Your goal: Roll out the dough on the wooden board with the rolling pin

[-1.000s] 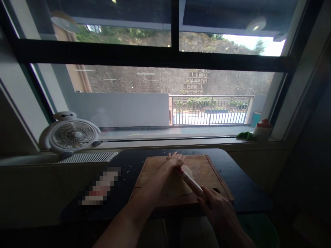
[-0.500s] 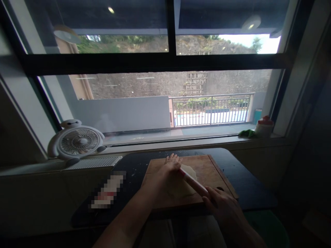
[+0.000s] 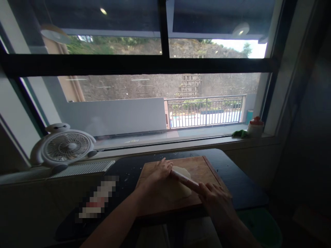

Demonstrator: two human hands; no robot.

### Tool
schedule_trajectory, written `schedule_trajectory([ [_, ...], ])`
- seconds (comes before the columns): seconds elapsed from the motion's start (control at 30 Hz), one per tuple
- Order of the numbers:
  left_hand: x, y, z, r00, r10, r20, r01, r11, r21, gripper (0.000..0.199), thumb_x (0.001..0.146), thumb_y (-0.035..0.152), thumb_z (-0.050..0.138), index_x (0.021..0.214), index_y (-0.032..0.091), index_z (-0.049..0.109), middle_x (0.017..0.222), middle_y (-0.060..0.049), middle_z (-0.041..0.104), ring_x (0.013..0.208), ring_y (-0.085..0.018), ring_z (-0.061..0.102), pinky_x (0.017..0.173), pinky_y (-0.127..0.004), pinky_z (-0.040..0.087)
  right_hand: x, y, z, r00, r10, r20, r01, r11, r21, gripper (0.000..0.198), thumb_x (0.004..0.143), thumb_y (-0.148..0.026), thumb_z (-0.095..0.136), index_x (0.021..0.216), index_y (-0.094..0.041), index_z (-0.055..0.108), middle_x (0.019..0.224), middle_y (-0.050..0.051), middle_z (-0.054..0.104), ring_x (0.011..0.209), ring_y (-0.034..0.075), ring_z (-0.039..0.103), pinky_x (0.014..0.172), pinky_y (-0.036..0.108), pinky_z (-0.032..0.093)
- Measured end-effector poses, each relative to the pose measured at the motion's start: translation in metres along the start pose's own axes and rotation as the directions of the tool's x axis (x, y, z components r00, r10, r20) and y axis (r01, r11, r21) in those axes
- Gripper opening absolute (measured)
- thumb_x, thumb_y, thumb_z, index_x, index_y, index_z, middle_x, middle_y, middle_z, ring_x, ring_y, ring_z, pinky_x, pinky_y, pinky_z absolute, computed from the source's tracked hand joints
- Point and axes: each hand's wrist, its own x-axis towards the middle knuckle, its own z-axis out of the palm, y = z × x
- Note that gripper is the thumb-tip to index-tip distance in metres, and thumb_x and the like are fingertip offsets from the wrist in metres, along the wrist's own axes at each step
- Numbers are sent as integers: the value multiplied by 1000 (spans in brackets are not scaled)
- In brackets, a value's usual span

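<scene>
A wooden rolling pin lies slantwise across a flat, pale sheet of dough. Its far left end is under my left hand, whose fingers bend over it. My right hand is wrapped round the nearer right end. Dough shows on both sides of the pin, and its left part is partly hidden by my left forearm. Beneath it all is a wooden cutting board with a darker strip along its right edge.
The board rests on a dark table dotted with white specks. A blurred-out item lies at the table's left. A white fan stands by the window; a red-topped container and green cloth sit on the sill. Something green is below right.
The view has turned slightly to the right. My right hand and its end of the rolling pin have shifted a little away from me, and more dough shows on the near side.
</scene>
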Motion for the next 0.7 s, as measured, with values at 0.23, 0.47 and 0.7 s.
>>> schedule_trajectory([
  [0.23,-7,-14,11,982,-182,-47,186,978,97,58,93,47,19,136,16,41,144,-11,38,137,-27,24,112,-49,11,82,43,45,996,-14,93,15,1000,-9,36,92,-35,46,124,-18,51,123,10,56,121,23,42,103,37,25],
  [0.47,43,-23,6,961,-274,-23,274,952,139,45,93,38,25,127,22,50,138,-9,48,133,-28,32,108,-56,13,143,22,77,968,16,251,-12,1000,-20,32,97,-30,31,110,-17,58,112,10,61,110,21,50,96,34,29],
  [0.7,17,-22,14,982,-172,-74,180,977,113,49,94,44,20,129,24,48,136,-4,50,135,-23,30,111,-49,12,105,13,73,995,-74,67,74,997,2,31,94,-36,41,116,-18,54,119,9,56,110,22,48,96,33,30],
])
